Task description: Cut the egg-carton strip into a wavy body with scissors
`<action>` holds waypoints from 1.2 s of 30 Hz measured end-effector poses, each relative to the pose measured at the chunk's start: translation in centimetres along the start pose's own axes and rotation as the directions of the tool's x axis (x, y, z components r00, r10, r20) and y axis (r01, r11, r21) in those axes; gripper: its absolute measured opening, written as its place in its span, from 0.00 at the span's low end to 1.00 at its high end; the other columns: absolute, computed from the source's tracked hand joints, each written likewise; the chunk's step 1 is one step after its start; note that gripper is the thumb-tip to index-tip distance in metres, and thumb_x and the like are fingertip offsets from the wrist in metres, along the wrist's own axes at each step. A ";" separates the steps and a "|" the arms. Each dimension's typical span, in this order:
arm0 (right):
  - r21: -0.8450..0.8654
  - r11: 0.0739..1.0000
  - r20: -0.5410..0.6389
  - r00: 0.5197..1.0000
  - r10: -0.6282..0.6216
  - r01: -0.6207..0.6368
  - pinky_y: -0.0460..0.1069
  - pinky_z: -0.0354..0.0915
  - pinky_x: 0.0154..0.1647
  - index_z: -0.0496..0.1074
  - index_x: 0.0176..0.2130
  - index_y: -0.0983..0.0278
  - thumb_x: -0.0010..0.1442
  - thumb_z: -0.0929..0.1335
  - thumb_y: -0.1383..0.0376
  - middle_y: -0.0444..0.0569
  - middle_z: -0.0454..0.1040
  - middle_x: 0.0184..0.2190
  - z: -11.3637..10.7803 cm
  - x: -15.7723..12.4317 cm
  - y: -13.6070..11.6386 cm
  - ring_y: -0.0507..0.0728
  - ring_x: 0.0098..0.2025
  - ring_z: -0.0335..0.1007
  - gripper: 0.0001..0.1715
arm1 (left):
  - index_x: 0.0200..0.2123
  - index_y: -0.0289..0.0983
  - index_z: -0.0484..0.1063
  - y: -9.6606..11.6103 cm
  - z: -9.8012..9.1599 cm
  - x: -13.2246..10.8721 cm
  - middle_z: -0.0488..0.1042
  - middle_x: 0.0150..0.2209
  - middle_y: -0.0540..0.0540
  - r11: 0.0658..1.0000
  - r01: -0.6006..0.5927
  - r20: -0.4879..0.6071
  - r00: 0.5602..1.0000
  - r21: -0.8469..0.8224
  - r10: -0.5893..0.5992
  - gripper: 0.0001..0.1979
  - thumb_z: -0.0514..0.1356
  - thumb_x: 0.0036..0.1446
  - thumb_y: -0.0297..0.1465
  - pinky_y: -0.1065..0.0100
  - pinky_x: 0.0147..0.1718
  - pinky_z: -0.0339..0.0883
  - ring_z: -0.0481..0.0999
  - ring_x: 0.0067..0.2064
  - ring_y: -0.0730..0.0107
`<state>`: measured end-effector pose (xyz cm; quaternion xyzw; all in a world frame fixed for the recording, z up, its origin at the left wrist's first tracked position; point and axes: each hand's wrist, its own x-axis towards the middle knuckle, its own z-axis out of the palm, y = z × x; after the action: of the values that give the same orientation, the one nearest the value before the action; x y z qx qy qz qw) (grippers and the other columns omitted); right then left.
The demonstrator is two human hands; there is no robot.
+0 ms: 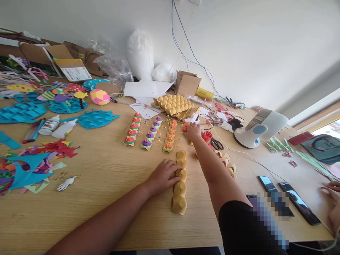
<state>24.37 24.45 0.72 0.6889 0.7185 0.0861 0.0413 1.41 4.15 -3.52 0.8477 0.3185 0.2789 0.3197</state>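
The left hand (162,177), half open, touches the carton strip (180,189) toward the tabletop's (156,228) front edge; whether the right hand (193,131) grips, I cannot tell.

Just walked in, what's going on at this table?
A person's left hand is on a plain egg-carton strip lying on the table. Their right hand is extended to a small orange-red piece; whether it's gripped isn't clear. Three decorated strips, red, purple and orange, sit farther back. The strip under the left hand has no decoration visible.
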 end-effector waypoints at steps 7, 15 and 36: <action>0.047 0.998 0.010 0.999 0.041 -0.042 0.68 0.56 0.60 0.75 0.56 0.64 0.64 0.63 0.45 0.66 0.70 0.59 0.5 0.2 -0.5 0.75 0.62 0.59 0.33 | 0.56 0.43 0.74 0.1 -0.1 -0.1 0.75 0.50 0.43 1.000 0.006 0.000 1.000 -0.001 -0.006 0.20 0.64 0.63 0.40 0.54 0.56 0.64 0.68 0.55 0.54; 0.213 0.972 -0.105 0.987 0.122 -0.098 0.64 0.53 0.64 0.75 0.56 0.68 0.70 0.59 0.54 0.67 0.71 0.59 0.4 0.5 -0.4 0.73 0.64 0.58 0.28 | 0.56 0.43 0.74 -0.1 0.1 0.0 0.75 0.50 0.42 1.000 -0.005 -0.007 1.000 0.008 0.005 0.20 0.64 0.63 0.40 0.54 0.56 0.64 0.69 0.54 0.55; 0.989 -0.108 0.140 0.860 0.491 -0.099 0.48 0.69 0.30 0.70 0.35 0.60 0.61 0.62 0.53 0.46 0.75 0.28 -4.1 -17.0 0.4 0.53 0.28 0.70 0.15 | 0.55 0.42 0.75 -1.0 1.0 0.0 0.76 0.48 0.42 0.996 -0.088 -0.101 0.991 0.032 0.091 0.19 0.67 0.60 0.36 0.54 0.54 0.66 0.71 0.53 0.54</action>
<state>24.85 7.21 3.81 0.6297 0.3807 -0.3489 -0.5804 1.73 4.31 -4.89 0.8500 0.3000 0.3317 0.2783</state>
